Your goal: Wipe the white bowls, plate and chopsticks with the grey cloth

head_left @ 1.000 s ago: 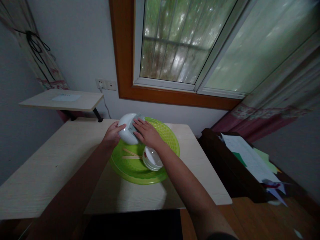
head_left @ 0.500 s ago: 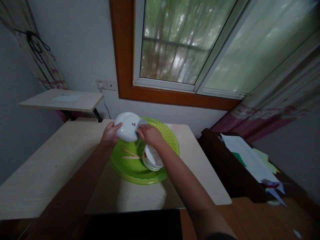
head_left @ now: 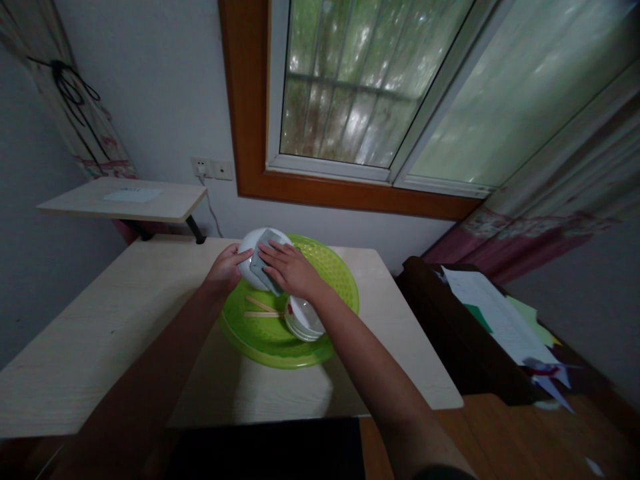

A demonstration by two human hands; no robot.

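Note:
A white plate (head_left: 253, 239) is held up and tilted above the green round tray (head_left: 260, 350). My left hand (head_left: 224, 268) grips its left edge, thumb on the face towards me. With fingers laid over a grey cloth (head_left: 259, 268), my right hand (head_left: 293, 270) presses it against the plate's face. Beneath my right forearm, a small stack of white bowls (head_left: 303, 328) sits in the tray, partly covered by the arm. Wooden chopsticks (head_left: 263, 315) lie to the left of the bowls.
The tray stands on a pale wooden table (head_left: 390, 347). A raised shelf (head_left: 125, 200) with a paper on it is at the back left. To the right is a dark piece of furniture (head_left: 450, 333) bearing papers (head_left: 500, 320). A window (head_left: 360, 100) is behind.
My right hand has moved left, and the cloth now spreads across the middle of the plate. The plate has shifted slightly right in my left hand.

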